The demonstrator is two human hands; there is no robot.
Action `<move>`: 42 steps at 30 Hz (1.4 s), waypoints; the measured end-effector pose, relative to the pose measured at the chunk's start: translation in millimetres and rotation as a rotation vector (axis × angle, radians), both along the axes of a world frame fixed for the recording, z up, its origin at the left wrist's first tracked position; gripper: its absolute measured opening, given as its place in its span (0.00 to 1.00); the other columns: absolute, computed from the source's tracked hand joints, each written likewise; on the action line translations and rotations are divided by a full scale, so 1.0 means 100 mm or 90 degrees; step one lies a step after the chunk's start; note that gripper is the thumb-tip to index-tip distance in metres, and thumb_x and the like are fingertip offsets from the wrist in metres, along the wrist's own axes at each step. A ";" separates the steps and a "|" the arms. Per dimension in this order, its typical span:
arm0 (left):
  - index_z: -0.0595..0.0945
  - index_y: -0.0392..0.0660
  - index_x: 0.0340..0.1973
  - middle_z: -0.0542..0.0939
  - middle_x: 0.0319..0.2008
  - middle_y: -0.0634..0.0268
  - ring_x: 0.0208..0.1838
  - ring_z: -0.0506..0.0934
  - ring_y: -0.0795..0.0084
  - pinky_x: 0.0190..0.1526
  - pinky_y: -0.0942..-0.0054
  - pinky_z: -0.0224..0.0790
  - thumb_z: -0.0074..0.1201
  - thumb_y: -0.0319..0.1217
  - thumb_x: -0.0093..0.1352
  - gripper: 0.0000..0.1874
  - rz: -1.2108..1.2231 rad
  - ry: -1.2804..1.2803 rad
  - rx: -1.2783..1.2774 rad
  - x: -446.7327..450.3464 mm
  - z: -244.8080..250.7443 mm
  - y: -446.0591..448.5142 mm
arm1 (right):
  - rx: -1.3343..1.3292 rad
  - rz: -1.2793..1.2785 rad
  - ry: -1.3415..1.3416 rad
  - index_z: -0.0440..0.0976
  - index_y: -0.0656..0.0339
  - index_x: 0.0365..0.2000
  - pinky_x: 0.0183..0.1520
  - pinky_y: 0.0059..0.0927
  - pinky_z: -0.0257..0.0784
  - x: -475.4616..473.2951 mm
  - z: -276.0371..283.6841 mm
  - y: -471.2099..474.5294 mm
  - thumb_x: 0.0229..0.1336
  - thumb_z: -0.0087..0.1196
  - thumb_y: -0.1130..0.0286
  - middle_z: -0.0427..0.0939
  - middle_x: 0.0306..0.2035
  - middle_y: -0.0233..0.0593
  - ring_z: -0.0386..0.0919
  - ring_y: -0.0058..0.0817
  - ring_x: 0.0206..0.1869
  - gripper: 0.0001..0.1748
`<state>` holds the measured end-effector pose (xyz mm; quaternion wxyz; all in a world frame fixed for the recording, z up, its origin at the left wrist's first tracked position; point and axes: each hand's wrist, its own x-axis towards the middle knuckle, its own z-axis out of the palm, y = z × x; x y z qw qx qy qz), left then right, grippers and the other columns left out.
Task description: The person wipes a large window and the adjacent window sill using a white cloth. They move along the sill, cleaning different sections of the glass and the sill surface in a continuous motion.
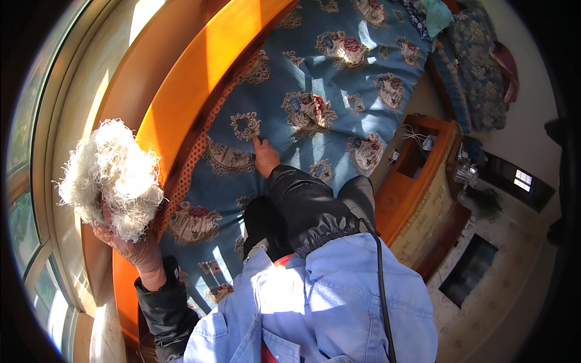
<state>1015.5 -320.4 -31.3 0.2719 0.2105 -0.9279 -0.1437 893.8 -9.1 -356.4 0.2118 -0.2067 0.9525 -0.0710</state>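
My left hand (133,252) is at the left, raised near the window side, and grips a bunched, shaggy white cloth (119,181) with loose stringy fibres. Bright sun falls on the cloth and washes out part of it. Ahead of me my right hand (266,156) rests on a blue bedspread (281,81) with a printed pattern of roses and scrolls. One finger points away from me onto the fabric; the other fingers are mostly hidden, so a pinch on the fabric cannot be made out. The bedspread has folds and wrinkles around this hand.
A curved orange wooden bed board (181,86) runs along the left, beside a window (27,181). To the right stands a wooden cabinet (404,181) with white cables (413,134). Clothes (433,18) lie at the bed's far corner. A black cable (383,290) hangs over my blue jacket.
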 end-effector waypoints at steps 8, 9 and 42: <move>0.75 0.43 0.69 0.71 0.70 0.50 0.72 0.68 0.43 0.72 0.50 0.57 0.79 0.23 0.55 0.45 0.004 -0.010 0.016 0.01 0.00 -0.01 | -0.190 0.032 -0.160 0.76 0.51 0.57 0.43 0.56 0.78 0.68 0.15 -0.19 0.63 0.46 0.78 0.81 0.42 0.51 0.82 0.58 0.43 0.23; 0.75 0.43 0.69 0.71 0.70 0.50 0.72 0.68 0.43 0.72 0.50 0.56 0.79 0.24 0.55 0.45 0.008 -0.013 0.013 0.03 -0.02 -0.02 | -0.212 0.045 -0.138 0.75 0.52 0.58 0.44 0.56 0.78 0.69 0.14 -0.21 0.62 0.48 0.77 0.81 0.43 0.52 0.82 0.58 0.43 0.24; 0.70 0.43 0.72 0.65 0.68 0.56 0.73 0.66 0.56 0.74 0.57 0.61 0.68 0.21 0.66 0.39 0.012 0.084 0.273 0.10 -0.17 -0.02 | 0.189 -0.063 -0.254 0.77 0.62 0.42 0.47 0.50 0.82 0.99 0.07 1.82 0.57 0.59 0.73 0.83 0.40 0.56 0.85 0.53 0.47 0.12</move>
